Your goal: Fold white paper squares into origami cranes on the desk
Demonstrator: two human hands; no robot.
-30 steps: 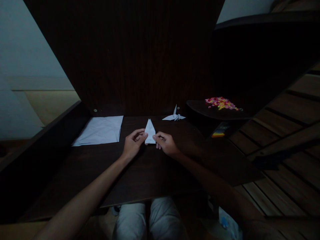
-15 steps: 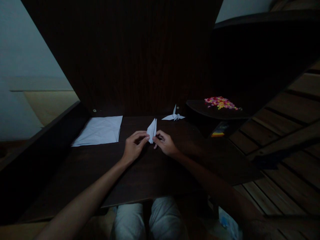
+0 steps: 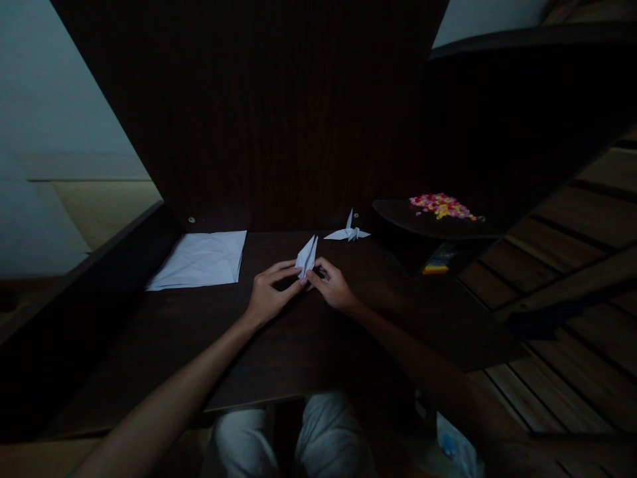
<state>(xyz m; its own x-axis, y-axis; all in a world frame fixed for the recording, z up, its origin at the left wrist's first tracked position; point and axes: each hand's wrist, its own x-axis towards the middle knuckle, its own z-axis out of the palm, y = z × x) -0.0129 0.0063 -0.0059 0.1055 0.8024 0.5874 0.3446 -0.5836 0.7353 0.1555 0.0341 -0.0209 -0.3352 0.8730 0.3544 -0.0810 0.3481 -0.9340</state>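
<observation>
A small piece of folded white paper (image 3: pixel 306 255), narrow and pointed at the top, stands between my hands over the dark desk. My left hand (image 3: pixel 271 290) pinches its lower left side between thumb and fingers. From the right, my right hand (image 3: pixel 332 284) grips the lower right side, with the thumb in front and the fingers partly hidden behind. A dark gap shows between the paper's layers. Just beyond my right hand, a white origami crane (image 3: pixel 350 233) rests on the desk with its wings spread.
A stack of white paper sheets (image 3: pixel 199 260) lies at the left of the desk (image 3: pixel 249 362). On a rounded shelf (image 3: pixel 393 216) at the right is a heap of small pink, red and yellow pieces (image 3: pixel 440 204). A low side board (image 3: pixel 89 299) borders the left.
The folded paper is tilted slightly more to the right, and its layers have spread apart. My left thumb has shifted to the paper's bottom. The view has moved slightly.
</observation>
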